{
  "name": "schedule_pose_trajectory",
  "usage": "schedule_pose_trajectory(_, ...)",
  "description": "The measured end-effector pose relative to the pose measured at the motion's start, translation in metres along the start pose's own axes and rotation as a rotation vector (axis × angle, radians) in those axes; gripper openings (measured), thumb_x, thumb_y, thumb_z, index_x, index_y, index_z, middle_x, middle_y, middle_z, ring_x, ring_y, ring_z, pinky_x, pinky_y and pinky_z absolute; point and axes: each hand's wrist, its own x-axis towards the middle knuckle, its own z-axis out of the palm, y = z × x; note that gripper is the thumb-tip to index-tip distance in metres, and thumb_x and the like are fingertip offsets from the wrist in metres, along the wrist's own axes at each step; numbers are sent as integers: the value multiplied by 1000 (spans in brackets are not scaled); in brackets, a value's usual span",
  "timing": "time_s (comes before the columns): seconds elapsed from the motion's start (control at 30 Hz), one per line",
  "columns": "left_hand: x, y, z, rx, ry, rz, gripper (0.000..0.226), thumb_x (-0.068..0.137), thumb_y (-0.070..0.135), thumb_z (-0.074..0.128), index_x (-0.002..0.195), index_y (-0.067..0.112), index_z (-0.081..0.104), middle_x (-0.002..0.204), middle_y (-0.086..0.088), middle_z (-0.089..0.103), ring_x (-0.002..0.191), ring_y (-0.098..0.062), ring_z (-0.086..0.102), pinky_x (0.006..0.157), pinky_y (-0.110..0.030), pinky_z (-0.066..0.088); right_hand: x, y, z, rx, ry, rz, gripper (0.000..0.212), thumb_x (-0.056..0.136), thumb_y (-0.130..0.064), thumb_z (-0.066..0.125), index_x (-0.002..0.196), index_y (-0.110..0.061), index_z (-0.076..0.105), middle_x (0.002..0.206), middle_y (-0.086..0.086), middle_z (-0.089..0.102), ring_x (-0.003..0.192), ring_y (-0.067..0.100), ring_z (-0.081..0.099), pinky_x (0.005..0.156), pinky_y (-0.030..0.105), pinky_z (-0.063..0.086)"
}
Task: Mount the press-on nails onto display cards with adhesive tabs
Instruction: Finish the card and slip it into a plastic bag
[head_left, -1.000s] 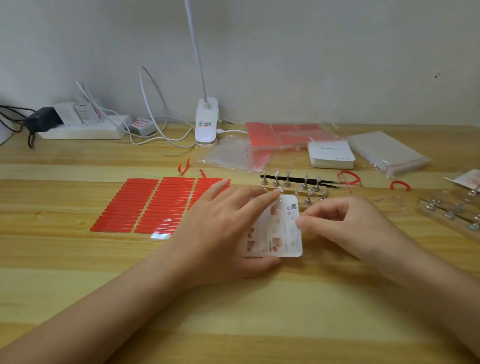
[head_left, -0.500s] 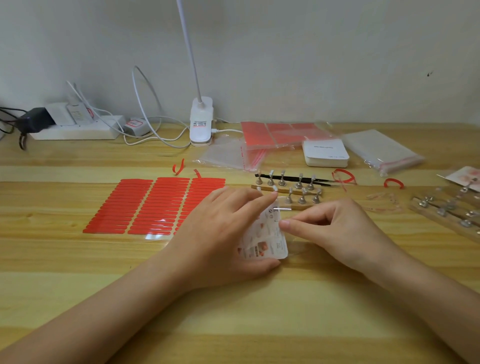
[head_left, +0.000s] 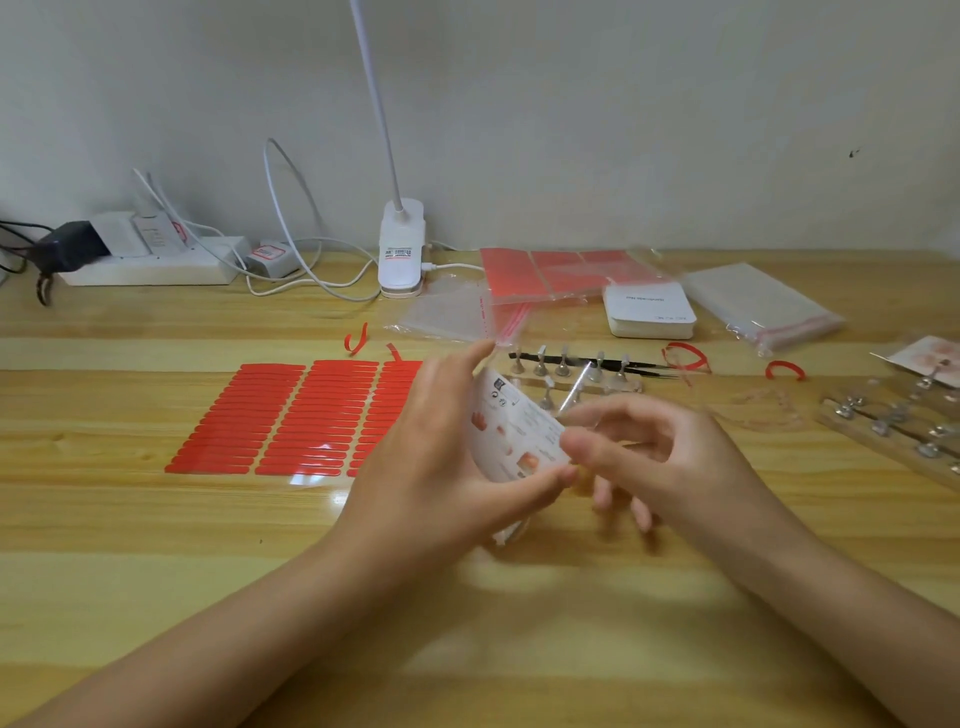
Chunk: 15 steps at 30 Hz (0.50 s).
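now the card (head_left: 511, 434) is off the table, lifted and tilted since a second ago, when it lay flat. left hand (head_left: 441, 467) grasps it; right hand (head_left: 654, 457) pinches at its right edge. likely peeling film before nails go on; red tabs (head_left: 291, 415) lie left.

soft, even light from above, moderately bright; faint blurred shadows lie under both arms on the wooden table (head_left: 156, 545). a white glare patch sits on the red tab sheet (head_left: 291, 415). the right hand (head_left: 660, 457) is motion-blurred; wide-angle bending curves the table's edges
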Motion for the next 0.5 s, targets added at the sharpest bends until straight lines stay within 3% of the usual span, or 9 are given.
schedule_pose_trajectory(0.1, -3, 3, 4, -101, -22, -60, 99, 49, 73, 69, 133, 42, 27, 117, 32, 34, 104, 24, 34, 76, 5, 30, 0, 2, 3, 57, -25, -41, 33, 61, -44, 67, 86, -22, 67, 69, 0, 71, 54, 10, 65, 40, 19, 43)
schedule_pose_trajectory(0.2, -2, 4, 2, -203, -57, -133, 94, 43, 71, 67, 126, 42, 35, 104, 24, 46, 90, 18, 47, 67, 0, 38, 2, 3, -1, 91, -7, -18, 8, 75, -22, 66, 82, -21, 67, 69, 1, 72, 57, 10, 66, 41, 19, 46)
schedule_pose_trajectory(0.3, 4, 4, -5, -398, -89, -244, 66, 45, 63, 68, 105, 43, 49, 84, 10, 57, 69, 3, 61, 51, -11, 45, 2, 2, -9, 59, -60, 28, 11, 82, -11, 62, 84, -21, 67, 66, -4, 71, 56, 7, 64, 45, 17, 48)
schedule_pose_trajectory(0.5, 8, 0, -18, -751, -387, -422, 44, 65, 34, 78, 105, 22, 63, 92, -5, 73, 83, -23, 70, 50, -23, 54, 3, -1, -16, 60, -195, 44, 13, 83, -13, 59, 85, -21, 70, 82, 4, 72, 77, 16, 69, 60, 30, 55)
